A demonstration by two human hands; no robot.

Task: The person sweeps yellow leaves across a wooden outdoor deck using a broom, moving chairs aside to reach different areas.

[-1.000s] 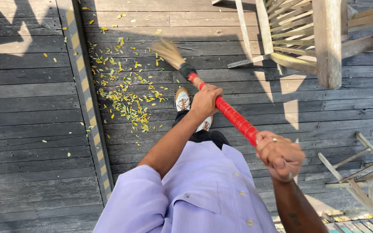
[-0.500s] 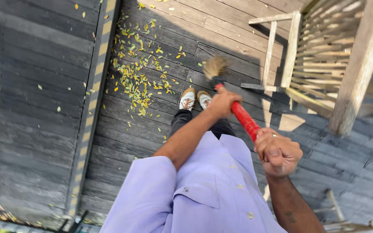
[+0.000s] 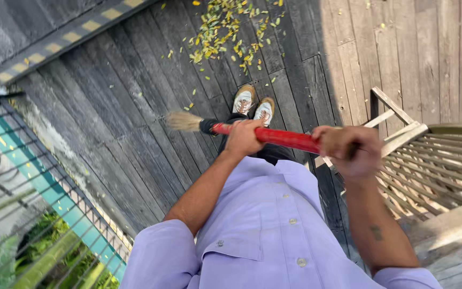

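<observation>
Head view: the left hand (image 3: 244,137) and the right hand (image 3: 345,151) both grip the red broom handle (image 3: 284,137) tightly, held level above the grey deck (image 3: 135,107); its straw bristles (image 3: 184,121) point left; yellow leaves (image 3: 225,27) lie scattered beyond the shoes (image 3: 254,101); a wooden chair (image 3: 429,160) stands beside the right hand.

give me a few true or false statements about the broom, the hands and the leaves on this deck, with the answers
1. Both hands grip the red handle of the broom. True: the left hand holds it nearer the bristles, the right hand nearer the top end.
2. The bristles rest in the middle of the yellow leaves. False: the bristles are apart from the pile, which lies beyond the shoes.
3. The deck boards are wooden. True.
4. A slatted wooden chair stands on the person's left. False: it is on the right.
5. The person wears a dark green shirt. False: the shirt is light purple, with buttons.
</observation>
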